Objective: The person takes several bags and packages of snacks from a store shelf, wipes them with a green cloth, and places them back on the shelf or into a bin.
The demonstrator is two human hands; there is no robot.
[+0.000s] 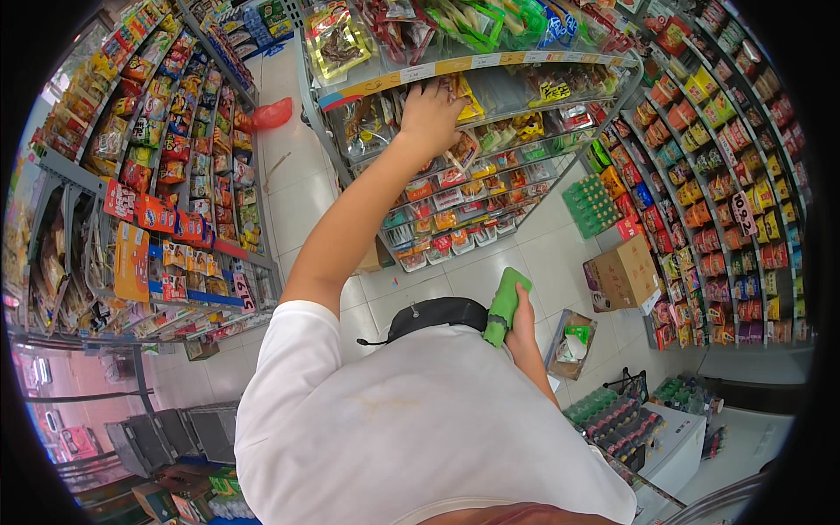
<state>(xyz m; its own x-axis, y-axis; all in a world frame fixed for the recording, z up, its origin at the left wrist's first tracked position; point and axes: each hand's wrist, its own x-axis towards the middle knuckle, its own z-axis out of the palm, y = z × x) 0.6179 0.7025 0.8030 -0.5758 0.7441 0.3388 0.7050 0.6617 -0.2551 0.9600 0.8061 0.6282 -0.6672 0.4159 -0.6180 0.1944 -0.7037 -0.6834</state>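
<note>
My left hand (430, 121) reaches into the second tier of a metal shop rack (323, 141), under a shelf edge strip with price tags (420, 72). Its fingers are among the snack packets, their tips partly hidden; I cannot tell whether they grip one. Touching or close beside the fingers is a yellow packet (471, 98). Another snack packet (464, 151) sticks out at the shelf front just below the hand. Low at my right side, my right hand (522, 319) is closed around a folded green cloth (508, 292). A black waist bag (436, 315) sits at my front.
Snack shelves (174, 138) curve along the left, and more packed shelves (715, 190) line the right. On the tiled floor (420, 289) stand a cardboard box (623, 275), a shallow tray (558, 354) and a green bottle pack (590, 205). A red plastic bag (272, 113) lies left of the rack.
</note>
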